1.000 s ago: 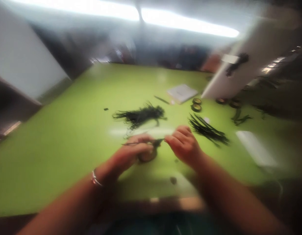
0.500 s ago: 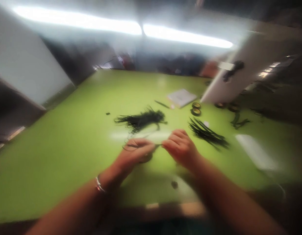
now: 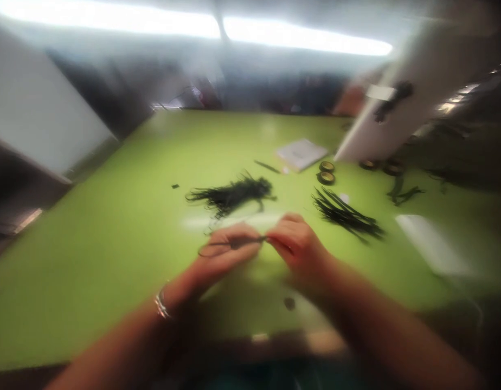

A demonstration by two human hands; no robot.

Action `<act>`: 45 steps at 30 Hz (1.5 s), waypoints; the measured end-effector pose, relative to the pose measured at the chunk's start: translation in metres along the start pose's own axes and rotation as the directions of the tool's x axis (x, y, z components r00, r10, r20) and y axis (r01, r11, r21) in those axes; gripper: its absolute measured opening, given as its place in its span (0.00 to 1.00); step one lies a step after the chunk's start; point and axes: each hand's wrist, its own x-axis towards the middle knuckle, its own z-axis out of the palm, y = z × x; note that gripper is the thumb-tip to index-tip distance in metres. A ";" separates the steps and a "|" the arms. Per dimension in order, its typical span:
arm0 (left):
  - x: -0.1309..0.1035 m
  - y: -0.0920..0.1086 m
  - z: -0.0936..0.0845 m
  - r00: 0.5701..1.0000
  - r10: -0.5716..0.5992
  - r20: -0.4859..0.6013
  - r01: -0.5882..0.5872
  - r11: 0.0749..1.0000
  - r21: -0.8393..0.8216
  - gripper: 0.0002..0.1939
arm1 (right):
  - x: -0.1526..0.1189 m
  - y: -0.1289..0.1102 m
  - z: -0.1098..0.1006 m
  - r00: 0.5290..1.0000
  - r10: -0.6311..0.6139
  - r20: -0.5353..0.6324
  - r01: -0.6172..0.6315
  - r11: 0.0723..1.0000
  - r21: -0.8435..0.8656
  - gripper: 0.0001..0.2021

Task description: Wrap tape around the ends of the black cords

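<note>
In the head view, my left hand (image 3: 230,246) is closed on a thin black wire (image 3: 246,241), whose looped end lies across the palm and sticks out to the left. My right hand (image 3: 295,241) pinches the same wire just to the right, so it spans the small gap between my fingertips. Both hands are above the green table. Just beyond them lies a tangled bundle of black wires (image 3: 238,192) with curled ends. A bundle of straighter black strands (image 3: 346,214) rests beyond my right hand. Blur hides the wire's fine detail.
Two rolls of black tape (image 3: 326,177) lie beside a white pad (image 3: 301,154) and a dark pen-like stick (image 3: 267,166). A white panel (image 3: 376,124) stands at the back right. A pale flat box (image 3: 429,244) sits at the right on the green table (image 3: 91,260).
My left hand has turned so its palm shows more, and a darker length of the wire is now visible on it. My right hand still pinches the wire. The camera view has shifted slightly.
</note>
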 end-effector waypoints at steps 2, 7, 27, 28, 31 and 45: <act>-0.001 0.001 0.001 0.987 -0.137 0.086 0.153 0.964 -0.217 0.10 | -0.001 0.001 -0.003 0.985 -0.165 -0.059 0.149 0.964 -0.219 0.07; -0.001 0.000 0.008 0.976 -0.212 0.051 0.213 0.881 -0.422 0.13 | -0.004 0.002 -0.003 0.931 -0.351 -0.102 0.286 0.872 -0.398 0.11; 0.002 0.002 0.007 0.978 -0.201 -0.057 0.187 0.965 -0.182 0.13 | -0.001 -0.004 0.005 0.992 0.115 0.060 -0.115 0.993 0.002 0.13; 0.002 0.002 0.006 0.977 -0.200 -0.071 0.186 0.968 -0.167 0.13 | 0.000 -0.005 0.006 0.983 0.170 0.068 -0.174 0.982 0.075 0.12; 0.002 0.001 0.006 0.971 -0.198 -0.133 0.177 0.972 -0.155 0.11 | 0.001 -0.007 0.007 0.953 0.287 0.093 -0.300 0.933 0.200 0.12; 0.000 -0.009 0.005 0.927 -0.355 -0.122 0.266 0.850 -0.455 0.09 | -0.002 -0.017 0.013 0.996 -0.058 -0.063 0.037 0.952 -0.305 0.16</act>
